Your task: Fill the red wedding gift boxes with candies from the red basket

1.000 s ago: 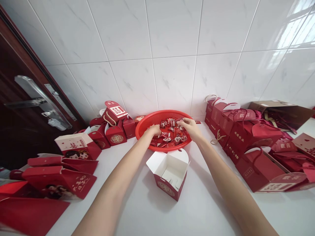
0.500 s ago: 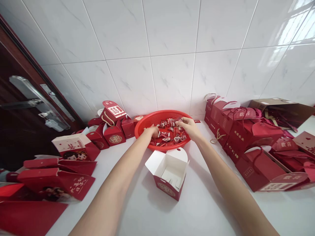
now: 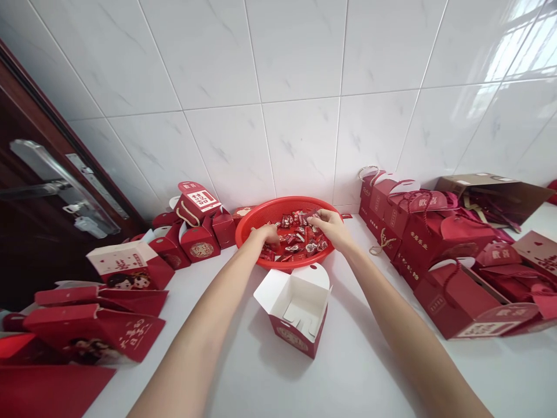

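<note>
Head view, clock read as you face the wall (image 3: 300,133). Red basket (image 3: 300,203) at 12 on the bench (image 3: 348,366), wrapped sweets (image 3: 300,238) spread across its floor, both your hands among them. Your left hand (image 3: 268,234) is at the basket's 9, knuckles up, fingers bent down; cannot tell whether they are apart, together or gripping anything. Your right hand (image 3: 331,226) comes in over the rim at 3, thumb and fingers pinched on a dark red packet (image 3: 313,215).

Open box (image 3: 289,335) upright between your forearms, just off the basket's 6: red outside, white inside, flaps raised. Its far flap comes up to the basket rim; cannot tell if they touch.

Toward 9 and 10, red gift boxes (image 3: 200,241) in a line, one sitting on top of others, dark door (image 3: 30,238) beyond. Toward 2 and 3, more red boxes (image 3: 444,232), packed close, some with rope handles; behind them a brown carton (image 3: 528,200) on its side, ribbons (image 3: 476,209) inside.
</note>
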The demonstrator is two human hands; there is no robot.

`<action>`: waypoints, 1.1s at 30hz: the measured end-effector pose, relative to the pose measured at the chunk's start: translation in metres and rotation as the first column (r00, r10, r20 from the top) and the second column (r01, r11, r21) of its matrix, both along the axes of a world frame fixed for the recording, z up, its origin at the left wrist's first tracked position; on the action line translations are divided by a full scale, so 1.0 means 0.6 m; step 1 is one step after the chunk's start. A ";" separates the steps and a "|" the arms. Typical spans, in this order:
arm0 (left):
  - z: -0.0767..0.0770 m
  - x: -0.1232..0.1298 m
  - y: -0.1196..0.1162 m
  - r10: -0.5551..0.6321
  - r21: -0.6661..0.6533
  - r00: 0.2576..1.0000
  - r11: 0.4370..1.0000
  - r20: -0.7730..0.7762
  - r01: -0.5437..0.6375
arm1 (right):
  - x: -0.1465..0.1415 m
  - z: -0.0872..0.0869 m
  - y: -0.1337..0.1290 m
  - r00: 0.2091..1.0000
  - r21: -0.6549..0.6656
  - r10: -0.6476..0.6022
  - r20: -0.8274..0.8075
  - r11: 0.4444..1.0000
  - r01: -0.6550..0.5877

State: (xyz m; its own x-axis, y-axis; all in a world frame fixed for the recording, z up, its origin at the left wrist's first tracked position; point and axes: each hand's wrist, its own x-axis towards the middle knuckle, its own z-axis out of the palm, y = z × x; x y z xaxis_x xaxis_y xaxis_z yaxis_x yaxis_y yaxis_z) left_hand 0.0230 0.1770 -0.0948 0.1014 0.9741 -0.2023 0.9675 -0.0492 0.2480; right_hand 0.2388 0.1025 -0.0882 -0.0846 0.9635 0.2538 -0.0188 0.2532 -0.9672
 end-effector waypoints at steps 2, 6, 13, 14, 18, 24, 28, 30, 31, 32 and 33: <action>0.001 -0.003 0.000 0.014 -0.005 0.997 1.000 0.082 -0.013 | 0.000 0.000 0.000 1.000 0.004 0.002 0.003 1.000 -0.002; 0.004 0.000 -0.002 -0.008 0.089 0.956 0.996 0.292 -0.019 | 0.001 0.001 -0.001 1.000 0.014 0.014 -0.016 1.000 -0.014; 0.004 0.010 -0.006 -0.135 0.232 0.830 0.973 0.541 0.007 | 0.000 0.003 0.001 0.998 0.015 -0.002 -0.069 1.000 0.003; 0.002 0.010 -0.005 -0.145 0.243 0.821 0.970 0.552 0.008 | 0.000 0.004 0.001 0.997 0.014 -0.003 -0.075 1.000 0.004; -0.002 0.007 0.002 -0.190 0.267 0.806 0.963 0.560 0.041 | 0.001 0.003 0.003 0.996 0.010 0.002 -0.092 1.000 -0.001; 0.008 0.017 -0.017 -0.273 0.219 0.812 0.959 0.517 0.183 | -0.001 -0.001 0.006 0.994 0.025 -0.005 -0.112 1.000 0.008; 0.016 0.040 -0.038 -0.328 0.051 0.810 0.936 0.487 0.349 | -0.002 -0.002 0.008 0.992 0.034 -0.030 -0.121 0.999 0.034; 0.012 0.048 -0.042 -0.339 -0.047 0.814 0.912 0.472 0.407 | -0.002 -0.002 0.008 0.992 0.027 -0.025 -0.123 0.999 0.028; 0.009 0.050 -0.042 -0.337 -0.079 0.818 0.905 0.466 0.418 | -0.002 -0.002 0.008 0.992 0.022 -0.023 -0.125 0.999 0.026; 0.006 0.051 -0.041 -0.331 -0.096 0.822 0.903 0.464 0.418 | -0.001 -0.002 0.008 0.991 0.016 -0.022 -0.130 1.000 0.025; 0.003 0.050 -0.040 -0.321 -0.099 0.824 0.907 0.467 0.409 | -0.001 -0.002 0.009 0.990 0.010 -0.024 -0.137 1.000 0.025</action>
State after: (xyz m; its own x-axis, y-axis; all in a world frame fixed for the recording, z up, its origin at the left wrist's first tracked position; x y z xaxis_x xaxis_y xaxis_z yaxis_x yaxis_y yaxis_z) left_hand 0.0529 0.1530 -0.0930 0.5615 0.7959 -0.2266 0.6799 -0.2876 0.6746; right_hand 0.2382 0.1077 -0.0894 -0.0245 0.9617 0.2729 -0.1447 0.2667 -0.9529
